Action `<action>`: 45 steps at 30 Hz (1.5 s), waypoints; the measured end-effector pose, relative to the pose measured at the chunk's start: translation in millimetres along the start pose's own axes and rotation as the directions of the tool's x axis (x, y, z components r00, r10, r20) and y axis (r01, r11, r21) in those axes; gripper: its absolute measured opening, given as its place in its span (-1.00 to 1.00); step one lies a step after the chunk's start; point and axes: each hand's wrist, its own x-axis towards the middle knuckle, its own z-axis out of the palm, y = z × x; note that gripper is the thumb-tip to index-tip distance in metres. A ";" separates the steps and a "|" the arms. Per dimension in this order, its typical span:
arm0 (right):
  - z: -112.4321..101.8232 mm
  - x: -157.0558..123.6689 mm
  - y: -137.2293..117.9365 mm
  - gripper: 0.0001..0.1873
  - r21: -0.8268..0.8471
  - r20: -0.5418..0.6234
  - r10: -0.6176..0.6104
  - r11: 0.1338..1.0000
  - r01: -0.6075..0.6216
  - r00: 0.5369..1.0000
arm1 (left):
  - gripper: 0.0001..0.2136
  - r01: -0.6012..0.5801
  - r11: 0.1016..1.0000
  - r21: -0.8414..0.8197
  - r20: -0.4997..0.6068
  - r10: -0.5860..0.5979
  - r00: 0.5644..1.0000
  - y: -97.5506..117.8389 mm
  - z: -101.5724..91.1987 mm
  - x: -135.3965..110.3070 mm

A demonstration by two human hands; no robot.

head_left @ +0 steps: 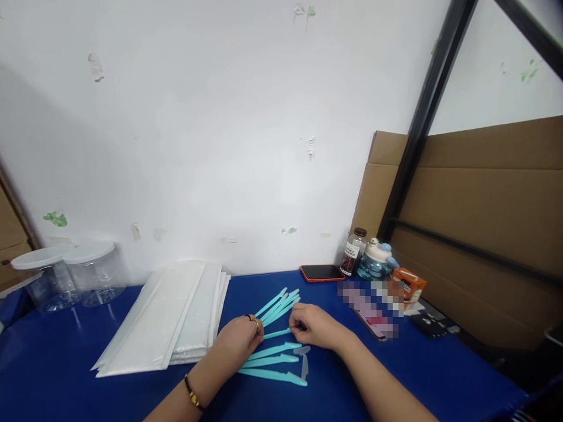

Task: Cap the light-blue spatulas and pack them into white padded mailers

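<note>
Between my hands lies a turquoise eyebrow razor point(277, 333), with one end at each hand. My left hand point(240, 340), wearing a ring and a bracelet, is closed around its left end. At the right end, the fingers of my right hand point(314, 325) are pinched together, and their tips are partly hidden. Several more turquoise razors point(281, 308) are fanned out just beyond my hands. Closer to me are other turquoise razors point(275, 375), their left ends partly covered by my left hand and wrist. Beside their heads rest clear plastic caps point(304, 367).
White padded mailers point(153, 328) are stacked on the blue table point(352, 375) at left, near clear lidded jars point(94, 275). A phone point(322, 272) lies at the back. On the right stand a brown-capped bottle point(352, 252), a water bottle point(376, 261) and an orange box point(407, 287).
</note>
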 end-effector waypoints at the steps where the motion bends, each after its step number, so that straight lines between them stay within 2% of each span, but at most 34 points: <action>1: -1.8 -0.9 -1.9 -0.86 0.037 0.020 0.004 0.999 -0.005 1.000 | -0.81 -0.001 1.000 -0.027 0.006 0.001 1.000 0.0 -1.0 -0.4; 8: -12.0 -10.3 -1.2 -0.84 0.317 0.176 0.047 0.943 -0.102 0.983 | -0.83 0.004 0.976 -0.220 0.083 0.015 0.996 6.1 -11.9 -8.7; 12: -16.6 -16.4 12.4 -0.88 0.337 0.157 0.105 0.929 -0.153 0.982 | -0.84 0.036 0.981 -0.192 0.065 -0.024 0.998 -3.4 -15.6 -11.1; 18: -27.4 -18.7 26.5 -0.85 0.207 0.048 0.167 0.963 -0.174 0.985 | -0.87 0.117 0.954 -0.278 0.178 -0.068 0.982 -22.1 -13.8 -12.6; 23: -18.3 -3.9 28.5 -0.73 0.023 -0.146 0.130 0.991 -0.128 0.981 | -0.84 0.075 0.955 -0.286 0.141 -0.036 0.989 -18.2 -9.8 -11.3; 28: -8.1 3.1 31.2 -0.86 -0.068 -0.105 0.100 0.992 -0.108 0.989 | -0.82 0.070 0.965 -0.253 0.044 -0.060 0.997 -12.4 -13.3 -10.0; 33: -8.4 5.4 29.5 -0.70 -0.149 -0.156 0.070 0.984 -0.094 0.985 | -0.84 0.040 0.969 -0.243 -0.009 -0.044 0.999 -10.2 -9.6 -6.0; 35: -8.2 6.5 30.4 -0.71 -0.177 -0.143 0.071 0.979 -0.097 0.987 | -0.85 0.026 0.972 -0.232 -0.011 -0.030 0.999 -9.7 -6.8 -4.9; 40: -2.1 8.6 31.8 -0.87 -0.183 -0.074 0.036 0.982 -0.049 0.997 | -0.81 0.019 0.975 -0.221 -0.038 -0.028 0.999 -8.2 -4.8 -5.3; 45: 4.4 10.7 13.9 -0.88 -0.149 -0.068 -0.022 0.989 0.012 0.997 | -0.77 -0.025 0.992 -0.126 -0.109 0.011 0.994 -7.0 -0.8 -3.1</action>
